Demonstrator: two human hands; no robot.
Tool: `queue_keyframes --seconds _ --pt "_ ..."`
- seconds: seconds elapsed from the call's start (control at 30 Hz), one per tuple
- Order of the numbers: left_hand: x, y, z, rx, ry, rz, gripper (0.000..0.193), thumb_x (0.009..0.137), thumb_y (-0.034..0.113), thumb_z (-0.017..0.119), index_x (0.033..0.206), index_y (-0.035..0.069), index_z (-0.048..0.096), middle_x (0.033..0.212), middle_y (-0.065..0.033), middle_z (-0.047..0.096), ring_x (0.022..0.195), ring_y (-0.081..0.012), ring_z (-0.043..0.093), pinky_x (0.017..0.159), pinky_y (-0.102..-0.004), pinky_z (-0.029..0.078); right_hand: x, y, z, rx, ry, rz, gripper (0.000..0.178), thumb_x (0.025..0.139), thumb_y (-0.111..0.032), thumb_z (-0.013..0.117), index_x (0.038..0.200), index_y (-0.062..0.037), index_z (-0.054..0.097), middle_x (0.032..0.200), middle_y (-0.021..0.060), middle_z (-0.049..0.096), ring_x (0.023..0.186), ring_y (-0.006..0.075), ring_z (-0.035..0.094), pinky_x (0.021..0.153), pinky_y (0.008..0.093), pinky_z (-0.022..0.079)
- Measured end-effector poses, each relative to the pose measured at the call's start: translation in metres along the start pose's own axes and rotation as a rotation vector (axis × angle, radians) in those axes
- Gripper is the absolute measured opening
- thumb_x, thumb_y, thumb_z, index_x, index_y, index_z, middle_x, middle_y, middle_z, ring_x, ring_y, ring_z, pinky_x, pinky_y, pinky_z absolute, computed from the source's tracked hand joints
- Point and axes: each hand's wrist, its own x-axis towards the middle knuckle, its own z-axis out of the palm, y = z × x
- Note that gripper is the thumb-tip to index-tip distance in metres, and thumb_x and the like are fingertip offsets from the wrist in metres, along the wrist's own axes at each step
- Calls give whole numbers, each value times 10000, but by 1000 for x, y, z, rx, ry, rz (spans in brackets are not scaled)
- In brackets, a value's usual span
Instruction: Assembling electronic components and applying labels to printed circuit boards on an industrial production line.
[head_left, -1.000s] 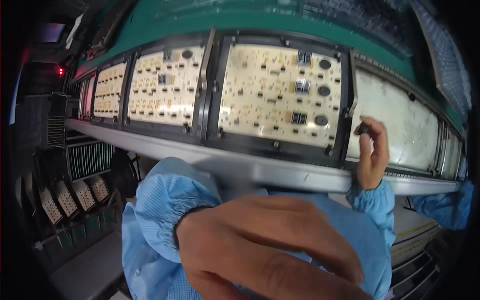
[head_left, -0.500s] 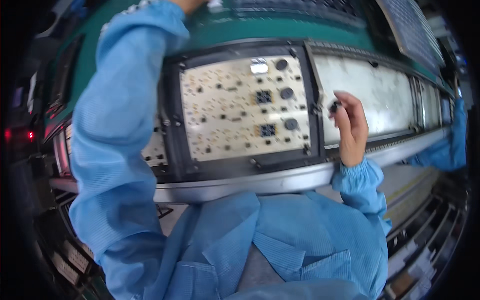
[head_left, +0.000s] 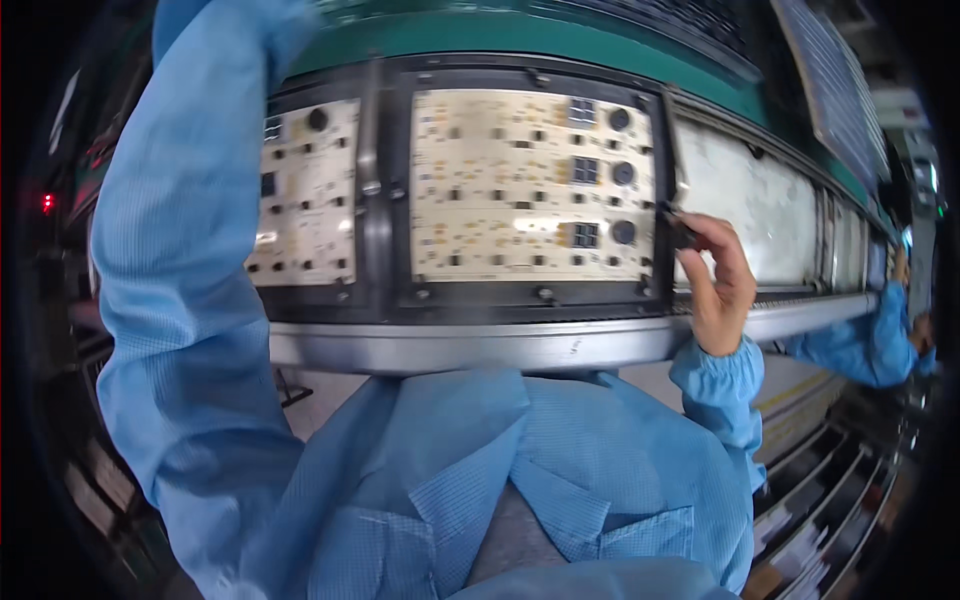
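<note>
In front of me, a black frame (head_left: 385, 240) holds a pale circuit board (head_left: 480, 215). The board carries small black parts, dark four-square display blocks and round black components (head_left: 623, 174) down its right side. My right hand (head_left: 722, 290) is at the frame's right edge, with thumb and forefinger closed on a small round black part (head_left: 683, 236). Its exact kind is hard to make out. My left arm (head_left: 190, 230) reaches up across the left side to the far edge, where the cuff blurs and the hand is out of view.
A second framed circuit board (head_left: 315, 215) lies to the left, partly behind my sleeve. A metal rail (head_left: 480, 346) runs along the near side. Right of my hand is a pale flat section (head_left: 745, 190) of the line. Another person's blue sleeve (head_left: 865, 345) shows at far right.
The framed board now sits further right in view, and more of the left board shows. My left arm has shifted left, its hand leaving view. My right hand still holds the black part.
</note>
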Motion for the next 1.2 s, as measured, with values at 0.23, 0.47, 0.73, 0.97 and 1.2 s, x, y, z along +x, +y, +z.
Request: queue_keyframes --seconds 0.23,0.47,0.73,0.97,1.2 --pt "-149 12 37 -454 390 -220 385 909 253 542 1225 99 385 1011 -67 574 953 -154 611 846 -264 526 50 -8 5 55 -120 16 241 812 -6 595 1052 7 574 1004 80 547 759 116 449 719 223 388" --pt "-167 -7 133 150 584 -236 286 842 -7 567 1124 35 541 987 -32 518 907 -137 531 862 -261 461 59 -19 26 55 -312 -111 289 773 21 614 1059 -2 578 985 90 561 798 151 499 704 239 400" --pt "-154 -15 172 596 568 -249 301 736 -12 646 1029 37 596 999 -109 591 938 -258 553 819 -338 443 83 -28 40 50 -420 -200 311 753 4 639 1059 -30 595 906 56 588 817 141 542 688 250 407" --pt "-144 -15 185 740 608 -129 290 736 84 668 1021 90 608 869 -71 599 907 -264 522 825 -364 404 83 -28 35 32 -469 -197 302 763 -17 642 1060 -49 600 887 51 585 804 138 542 680 256 413" --pt "-132 -3 188 855 504 -106 274 721 105 680 990 115 627 795 -26 607 865 -220 540 850 -329 356 84 -29 27 11 -514 -167 284 786 -30 635 1066 -18 590 926 48 570 802 118 498 713 236 404"
